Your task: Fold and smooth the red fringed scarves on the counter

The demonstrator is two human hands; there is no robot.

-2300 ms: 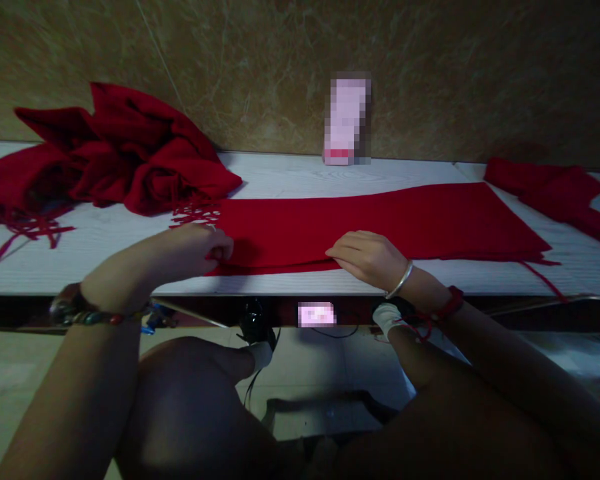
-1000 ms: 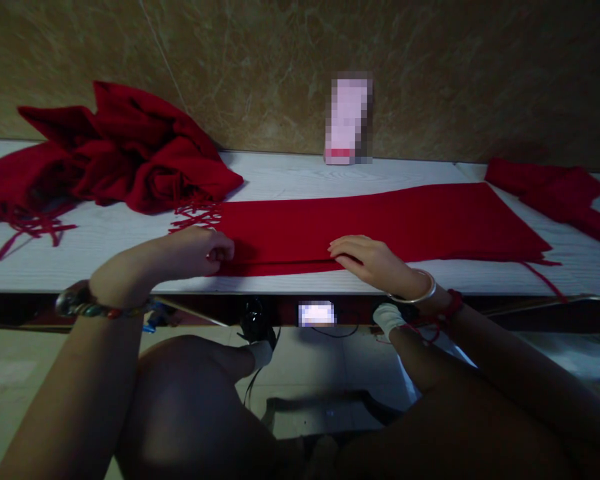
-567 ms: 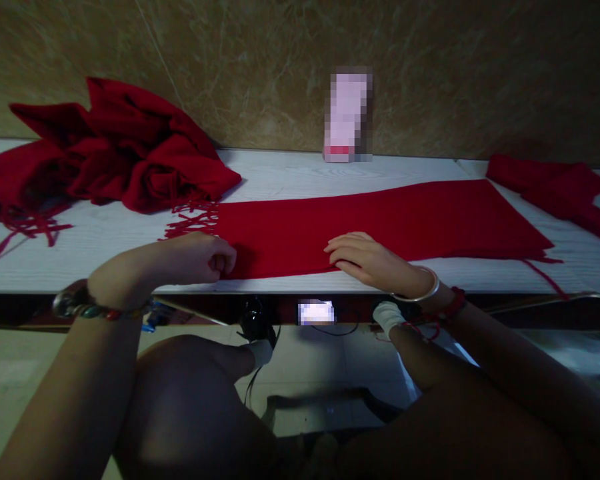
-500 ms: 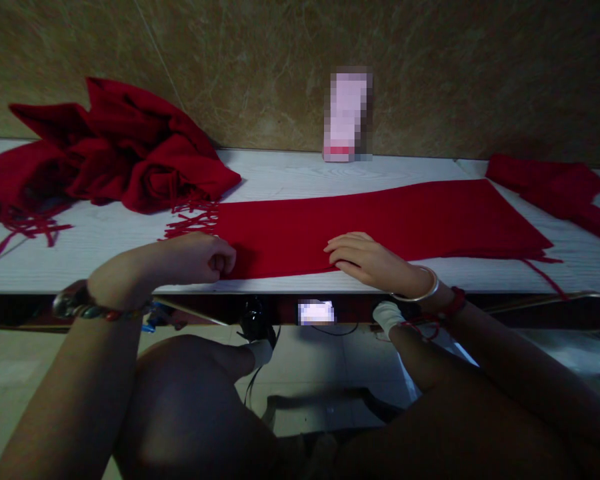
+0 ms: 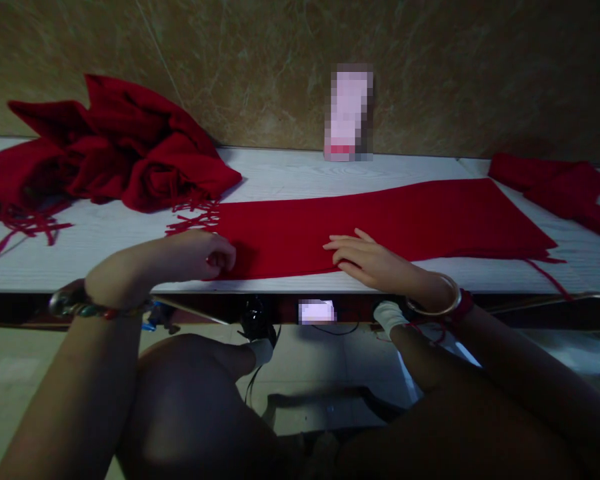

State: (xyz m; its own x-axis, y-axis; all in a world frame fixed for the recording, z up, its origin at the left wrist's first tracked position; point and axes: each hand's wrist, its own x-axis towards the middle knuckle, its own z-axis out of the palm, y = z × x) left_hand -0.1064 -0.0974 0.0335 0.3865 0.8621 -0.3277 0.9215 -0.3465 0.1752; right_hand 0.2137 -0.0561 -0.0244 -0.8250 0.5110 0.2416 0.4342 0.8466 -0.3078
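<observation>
A folded red scarf [image 5: 405, 217] lies lengthwise on the white table, with a fringe at its left end and loose strands near its right end. My left hand [image 5: 195, 255] is closed at the fringed end, its curled fingers and thumb pinching the cloth near the front edge. The fingertips are partly hidden. Resting on the middle of the scarf's front edge, my right hand [image 5: 367, 260] is open, with its fingers outstretched and apart.
A crumpled red fringed scarf [image 5: 145, 147] lies at the back left. More red cloth [image 5: 555, 183] is at the far right. A blurred pink box [image 5: 349, 110] stands against the marbled wall [image 5: 260, 67]. The white table [image 5: 280, 175] ends just before my knees.
My right hand's fingers have spread and lifted slightly, and its bangle has shifted. The left hand's curl has loosened a little. The scarf lies almost as before.
</observation>
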